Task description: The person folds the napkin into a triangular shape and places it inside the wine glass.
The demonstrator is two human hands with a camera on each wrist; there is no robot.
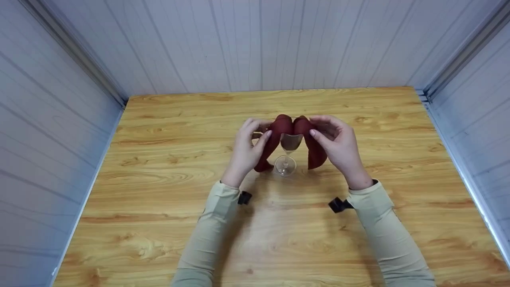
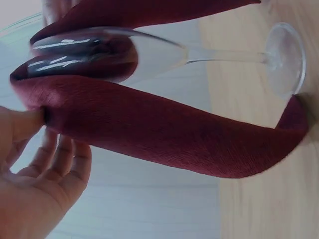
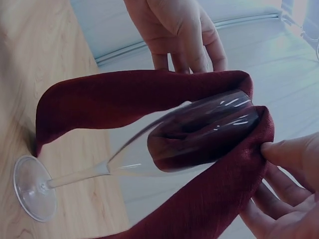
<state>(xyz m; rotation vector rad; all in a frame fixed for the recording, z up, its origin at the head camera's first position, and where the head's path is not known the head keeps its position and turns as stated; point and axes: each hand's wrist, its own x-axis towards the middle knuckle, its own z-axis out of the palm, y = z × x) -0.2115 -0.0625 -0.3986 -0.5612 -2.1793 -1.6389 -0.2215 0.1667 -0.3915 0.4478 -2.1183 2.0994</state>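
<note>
A stemmed glass (image 1: pixel 286 165) stands upright on its foot on the wooden tabletop. The middle of a dark red cloth napkin (image 1: pixel 316 155) is tucked down into its bowl, and both ends drape outward over the rim. In the left wrist view, one napkin end (image 2: pixel 144 129) hangs down to the table beside the glass foot. With thumb and fingers, my left hand (image 1: pixel 249 147) pinches the left fold near the rim. Opposite it, my right hand (image 1: pixel 336 139) pinches the right fold; its thumb (image 3: pixel 286 152) presses the cloth in the right wrist view.
The wood-grain table (image 1: pixel 159 179) stretches around the glass on every side. Pale panelled walls (image 1: pixel 259 48) enclose it at the back, left and right. Small black pieces (image 1: pixel 338 205) stick out by both wrists.
</note>
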